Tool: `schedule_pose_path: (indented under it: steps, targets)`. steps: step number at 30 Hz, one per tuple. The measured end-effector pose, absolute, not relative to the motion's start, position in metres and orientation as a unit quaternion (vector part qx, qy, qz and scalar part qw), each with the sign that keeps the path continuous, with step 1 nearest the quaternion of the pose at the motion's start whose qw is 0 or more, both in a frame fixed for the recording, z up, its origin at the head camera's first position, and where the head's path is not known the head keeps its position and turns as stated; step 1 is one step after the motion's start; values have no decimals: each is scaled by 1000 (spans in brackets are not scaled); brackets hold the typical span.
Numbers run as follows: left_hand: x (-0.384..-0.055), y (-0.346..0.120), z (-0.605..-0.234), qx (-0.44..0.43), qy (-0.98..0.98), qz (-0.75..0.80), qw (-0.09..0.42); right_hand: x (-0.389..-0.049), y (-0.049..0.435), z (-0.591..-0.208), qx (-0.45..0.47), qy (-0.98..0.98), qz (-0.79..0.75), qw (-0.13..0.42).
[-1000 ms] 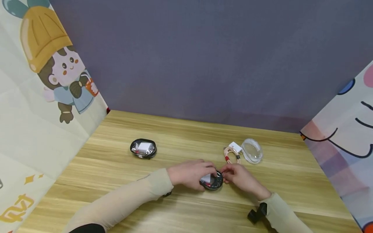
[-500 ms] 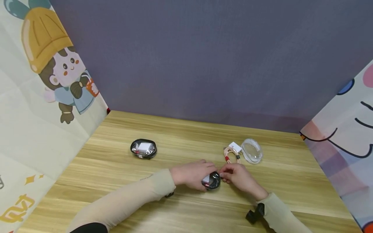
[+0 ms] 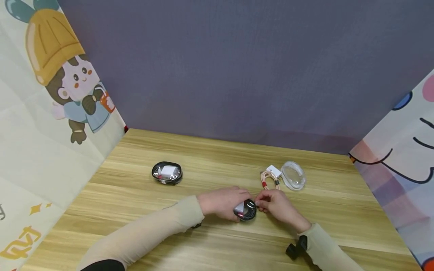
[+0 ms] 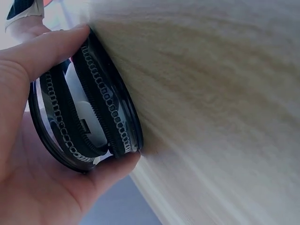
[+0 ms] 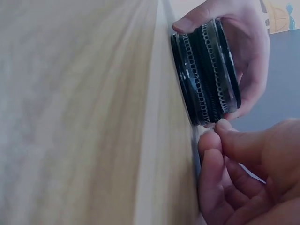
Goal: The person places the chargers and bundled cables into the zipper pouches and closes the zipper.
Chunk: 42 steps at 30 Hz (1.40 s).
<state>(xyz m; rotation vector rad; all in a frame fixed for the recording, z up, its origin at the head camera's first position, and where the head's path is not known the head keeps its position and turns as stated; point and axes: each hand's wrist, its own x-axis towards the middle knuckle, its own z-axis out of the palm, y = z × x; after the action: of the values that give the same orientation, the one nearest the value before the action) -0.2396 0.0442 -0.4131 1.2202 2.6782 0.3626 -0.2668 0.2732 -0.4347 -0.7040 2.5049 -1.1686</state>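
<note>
Right grip [image 3: 278, 206] shifted leftward, pinching zip [image 5: 210, 86], left grip [image 3: 223, 203] clasping pouch [image 3: 246, 210], long axis sideways

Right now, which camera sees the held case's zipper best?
The left wrist view: close up, the zipper gapes open. The right wrist view shows another stretch, beside the right fingers. In the head view, the zipper on the case is too small to see.

Wooden tabletop [image 3: 210, 158]; grey-blue backdrop [image 3: 237, 67] behind; cartoon figure [image 3: 69, 75] in yellow hat [image 3: 52, 45] on left panel [image 3: 30, 150].

There are two hands [image 3: 223, 202] [image 3: 279, 207], two black cases [image 3: 249, 209] [image 3: 167, 173], one pink cable [image 3: 268, 174].
</note>
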Motion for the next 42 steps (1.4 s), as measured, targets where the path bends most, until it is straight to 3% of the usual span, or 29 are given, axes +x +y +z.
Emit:
schedule_pose_path:
  steps: [15, 42]
  targets:
    - [-238, 46, -415, 400, 907, 116, 65, -262, 280, -435, -195, 783, -513, 293]
    - [-236, 48, -409, 378, 923, 68, 26, -249, 290, -433, -204, 759, -523, 331]
